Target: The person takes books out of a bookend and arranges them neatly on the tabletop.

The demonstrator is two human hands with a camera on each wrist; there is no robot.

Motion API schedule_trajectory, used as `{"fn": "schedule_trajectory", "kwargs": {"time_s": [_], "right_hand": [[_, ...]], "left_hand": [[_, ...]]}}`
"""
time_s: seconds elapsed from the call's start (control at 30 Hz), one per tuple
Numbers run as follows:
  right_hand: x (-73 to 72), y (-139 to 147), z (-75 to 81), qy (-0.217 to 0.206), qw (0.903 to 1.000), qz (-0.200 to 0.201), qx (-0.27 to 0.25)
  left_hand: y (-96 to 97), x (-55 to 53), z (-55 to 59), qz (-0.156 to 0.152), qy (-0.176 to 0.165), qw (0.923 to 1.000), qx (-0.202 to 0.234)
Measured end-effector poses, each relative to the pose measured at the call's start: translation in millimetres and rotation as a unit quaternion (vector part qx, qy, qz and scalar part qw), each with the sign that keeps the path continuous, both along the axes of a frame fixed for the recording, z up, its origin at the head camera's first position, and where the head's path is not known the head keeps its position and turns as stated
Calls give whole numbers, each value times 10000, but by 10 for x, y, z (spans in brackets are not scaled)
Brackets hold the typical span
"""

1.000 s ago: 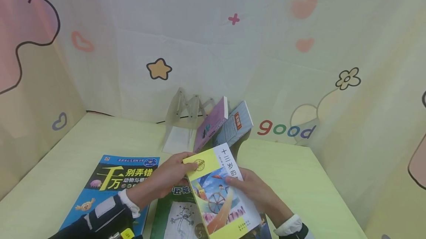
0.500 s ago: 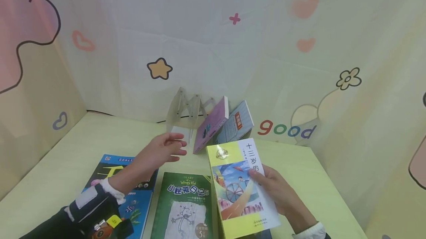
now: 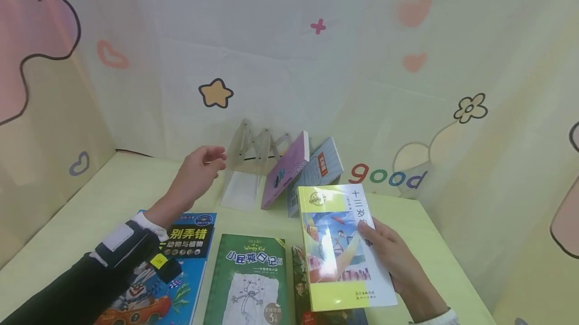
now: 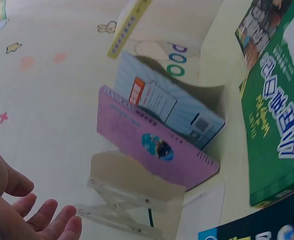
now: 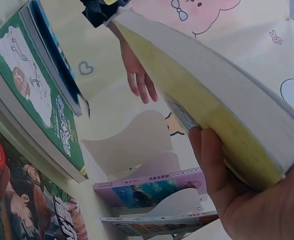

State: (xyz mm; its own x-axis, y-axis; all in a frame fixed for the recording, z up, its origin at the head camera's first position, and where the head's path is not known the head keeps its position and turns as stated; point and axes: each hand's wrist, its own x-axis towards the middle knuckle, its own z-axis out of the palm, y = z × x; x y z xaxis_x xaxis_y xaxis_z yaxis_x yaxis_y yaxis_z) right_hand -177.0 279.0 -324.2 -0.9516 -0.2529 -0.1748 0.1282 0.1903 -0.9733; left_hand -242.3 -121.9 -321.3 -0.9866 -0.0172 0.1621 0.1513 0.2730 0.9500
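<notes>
My right hand (image 3: 393, 252) holds a yellow and white paperback book (image 3: 336, 247) by its right side, thumb on the front cover. In the right wrist view, the page edges of this book (image 5: 221, 80) show. My left hand (image 3: 194, 177) is raised just left of a white folding book rack (image 3: 262, 151), fingers slightly bent. Nothing is in the left hand (image 4: 37, 215) in the left wrist view; whether it touches the rack cannot be told. A purple book (image 3: 285, 172) and a light blue book (image 3: 318, 167) lean rightward in the rack.
On the pale yellow tabletop (image 3: 59, 244), a blue book (image 3: 190, 267), a green book (image 3: 246, 269) and a dark illustrated book (image 3: 300, 282) lie flat in a row. The last is partly covered by the held book. A patterned curtain (image 3: 271, 38) stands behind.
My left hand has let go of the yellow and white book and moved up and left towards the rack. The right hand has carried the book to the right, uncovering the green book.
</notes>
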Motion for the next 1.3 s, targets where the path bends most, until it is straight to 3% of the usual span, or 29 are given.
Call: {"fn": "schedule_trajectory", "kwargs": {"time_s": [0.3,0.6,0.97,1.3], "right_hand": [[59,-66,69,-150,9977,-646,-131],[101,-56,66,-176,9961,-846,-183],[140,-105,50,-212,9975,-525,-413],[150,-192,-9,-411,9968,-245,-647]], "left_hand": [[-30,-306,49,327,164,9975,-602],[-13,-528,-25,21,86,9962,-866],[23,-680,-79,-39,5,9961,-878],[73,-727,-100,90,-64,9963,-857]]}}
